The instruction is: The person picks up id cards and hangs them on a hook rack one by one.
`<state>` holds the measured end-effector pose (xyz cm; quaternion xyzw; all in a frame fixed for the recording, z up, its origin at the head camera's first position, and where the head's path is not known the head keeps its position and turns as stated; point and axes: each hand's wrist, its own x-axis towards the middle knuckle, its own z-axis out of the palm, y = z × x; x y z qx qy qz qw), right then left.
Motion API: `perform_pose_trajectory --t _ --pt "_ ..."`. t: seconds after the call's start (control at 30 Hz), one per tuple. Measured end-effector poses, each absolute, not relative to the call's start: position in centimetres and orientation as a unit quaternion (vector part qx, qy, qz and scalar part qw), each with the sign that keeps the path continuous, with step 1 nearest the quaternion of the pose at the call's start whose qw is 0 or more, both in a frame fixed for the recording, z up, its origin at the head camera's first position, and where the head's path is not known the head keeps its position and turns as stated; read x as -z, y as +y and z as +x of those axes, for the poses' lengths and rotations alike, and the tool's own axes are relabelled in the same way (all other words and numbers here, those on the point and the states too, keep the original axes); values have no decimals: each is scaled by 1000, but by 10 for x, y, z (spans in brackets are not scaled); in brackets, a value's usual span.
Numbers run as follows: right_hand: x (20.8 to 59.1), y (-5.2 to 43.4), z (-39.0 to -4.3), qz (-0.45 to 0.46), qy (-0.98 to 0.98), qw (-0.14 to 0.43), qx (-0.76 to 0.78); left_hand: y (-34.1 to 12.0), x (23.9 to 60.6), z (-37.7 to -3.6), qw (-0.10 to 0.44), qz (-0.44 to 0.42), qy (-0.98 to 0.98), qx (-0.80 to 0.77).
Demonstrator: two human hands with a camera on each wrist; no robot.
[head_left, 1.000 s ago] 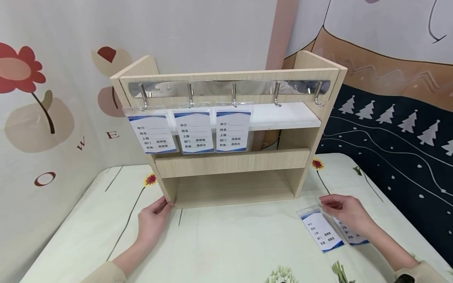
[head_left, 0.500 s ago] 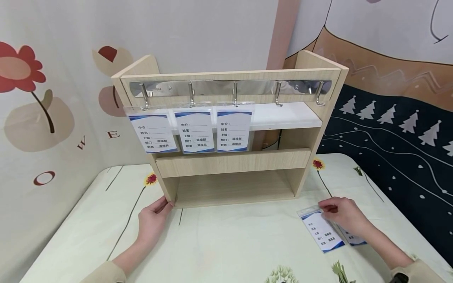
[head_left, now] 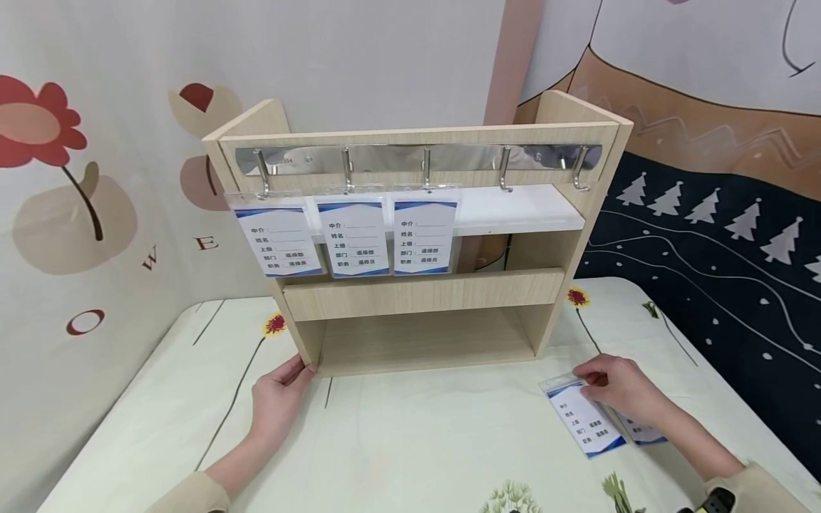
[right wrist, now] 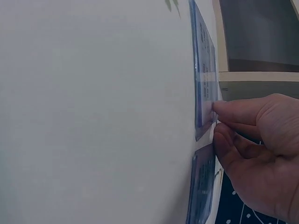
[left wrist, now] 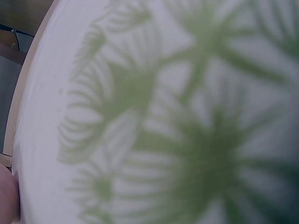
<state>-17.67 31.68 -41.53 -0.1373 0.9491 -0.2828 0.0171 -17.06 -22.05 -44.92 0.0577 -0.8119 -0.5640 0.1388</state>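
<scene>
A wooden desk shelf (head_left: 423, 293) stands on the table and carries a metal hook rail (head_left: 417, 158). Three badge cards (head_left: 351, 236) hang from its left hooks; the two right hooks (head_left: 503, 174) are bare. My left hand (head_left: 290, 376) rests with relaxed fingers against the shelf's lower left corner. At the right, a badge card (head_left: 585, 422) lies flat on the cloth. My right hand (head_left: 593, 381) pinches that badge card's (right wrist: 204, 93) clear top edge between thumb (right wrist: 233, 111) and forefinger. A second card (head_left: 646, 432) lies partly under that hand.
A pale tablecloth (head_left: 417, 442) with flower prints covers the table. Patterned wall hangings close in behind and on both sides. The left wrist view shows only the cloth's green print (left wrist: 177, 121), blurred and very close.
My right hand has slid a little down and left onto the top edge of the lying card. The left hand and the shelf have not moved.
</scene>
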Motion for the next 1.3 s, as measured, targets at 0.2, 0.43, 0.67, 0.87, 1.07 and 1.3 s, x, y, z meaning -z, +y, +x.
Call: perform_pose_trajectory --t 0.2,0.43,0.67,0.87,1.07,1.3 --pt "413 316 -178 -141 950 37 275 -220 449 -170 131 56 -815 562" --pt "412 317 -181 -137 953 47 267 -220 448 -171 130 56 -819 555" --pt "412 317 -184 -134 952 54 269 -220 449 -171 133 56 -818 557" --pt "413 316 -184 -132 952 50 273 -221 451 -172 137 56 -819 555" --pt "413 316 -183 -132 951 43 276 -222 450 -171 130 57 -816 561" --pt "412 315 -184 -130 953 43 269 -221 450 -171 131 57 -810 569"
